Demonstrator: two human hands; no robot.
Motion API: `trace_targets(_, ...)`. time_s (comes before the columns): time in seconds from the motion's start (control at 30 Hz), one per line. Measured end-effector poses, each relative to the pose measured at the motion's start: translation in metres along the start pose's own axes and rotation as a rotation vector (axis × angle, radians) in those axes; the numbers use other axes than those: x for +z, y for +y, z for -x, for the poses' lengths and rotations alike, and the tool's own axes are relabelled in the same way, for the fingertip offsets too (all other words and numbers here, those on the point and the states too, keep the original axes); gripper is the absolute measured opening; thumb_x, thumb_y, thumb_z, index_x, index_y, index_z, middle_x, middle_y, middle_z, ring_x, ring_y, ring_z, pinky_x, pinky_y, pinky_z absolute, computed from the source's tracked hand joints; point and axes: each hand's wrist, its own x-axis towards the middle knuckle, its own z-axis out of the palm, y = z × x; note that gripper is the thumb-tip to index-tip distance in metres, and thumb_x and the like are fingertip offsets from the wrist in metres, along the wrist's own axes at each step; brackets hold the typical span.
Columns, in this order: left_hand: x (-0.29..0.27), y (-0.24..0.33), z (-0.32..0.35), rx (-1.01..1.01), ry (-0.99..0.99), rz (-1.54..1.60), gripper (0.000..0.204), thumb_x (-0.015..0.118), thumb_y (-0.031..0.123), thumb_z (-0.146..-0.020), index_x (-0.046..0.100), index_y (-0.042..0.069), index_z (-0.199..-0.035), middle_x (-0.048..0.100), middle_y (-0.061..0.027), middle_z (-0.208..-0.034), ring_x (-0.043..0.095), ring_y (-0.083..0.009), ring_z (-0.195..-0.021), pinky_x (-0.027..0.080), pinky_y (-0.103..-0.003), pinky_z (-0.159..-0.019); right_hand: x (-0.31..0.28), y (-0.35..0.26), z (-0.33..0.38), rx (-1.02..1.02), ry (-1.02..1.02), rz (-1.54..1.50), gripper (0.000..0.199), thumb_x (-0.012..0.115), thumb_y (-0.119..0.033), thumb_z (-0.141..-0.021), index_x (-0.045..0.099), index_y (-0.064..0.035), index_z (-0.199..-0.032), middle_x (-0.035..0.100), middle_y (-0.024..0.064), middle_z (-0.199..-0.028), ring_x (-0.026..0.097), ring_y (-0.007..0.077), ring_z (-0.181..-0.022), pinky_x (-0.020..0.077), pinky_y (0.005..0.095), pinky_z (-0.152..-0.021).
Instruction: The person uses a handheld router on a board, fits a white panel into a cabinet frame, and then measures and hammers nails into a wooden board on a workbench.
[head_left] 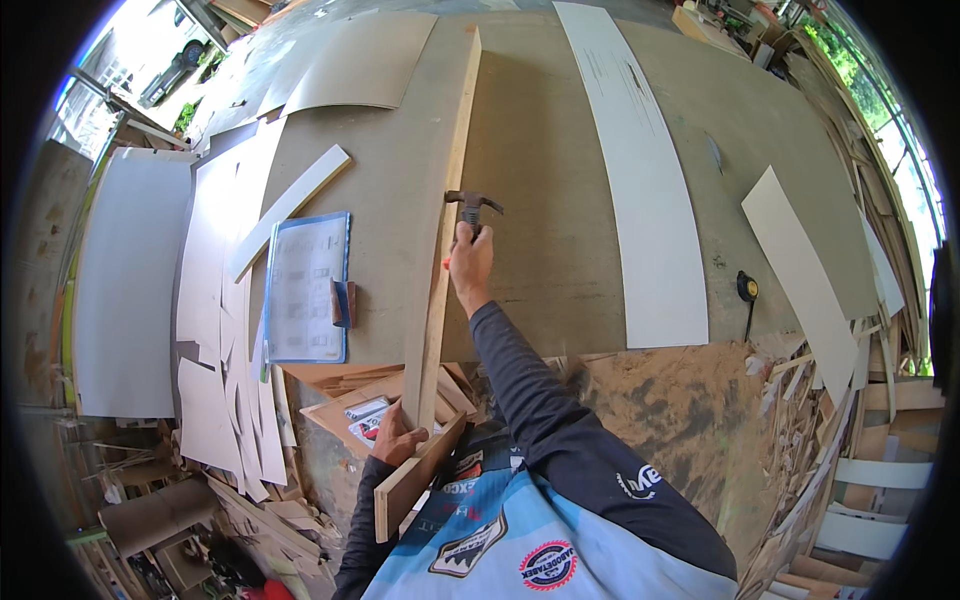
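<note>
Your right hand [470, 262] is closed around a hammer [473, 205], its head at the edge of the long wooden strip [447, 230] lying on the workbench [540, 180]. Your left hand [395, 437] clasps the strip's near end. A clipboard [305, 288] lies to the left, a tape measure [747, 288] to the right.

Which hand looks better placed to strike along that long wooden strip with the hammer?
Probably the right hand: it grips the claw hammer, whose head sits against the long wooden strip. The left hand is down at the strip's near end, holding it steady beside a short board.
</note>
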Motion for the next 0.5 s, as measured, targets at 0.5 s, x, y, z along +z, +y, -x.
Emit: trace_targets(0.5,-0.004,-0.004,0.012,-0.045,0.017,0.046,0.066,0.071,0.004,-0.061,0.055,-0.003,-0.125,0.067,-0.0135,-0.100,0.062,-0.0236,-0.094,0.050,-0.035,-0.087,0.001,-0.029,0.060,0.239,0.152,-0.247,0.033,0.048,-0.028,-0.098,0.040,0.0035,-0.104,0.053,0.0107,-0.073,0.060,0.0205,-0.059,0.0493,0.0349,-0.049)
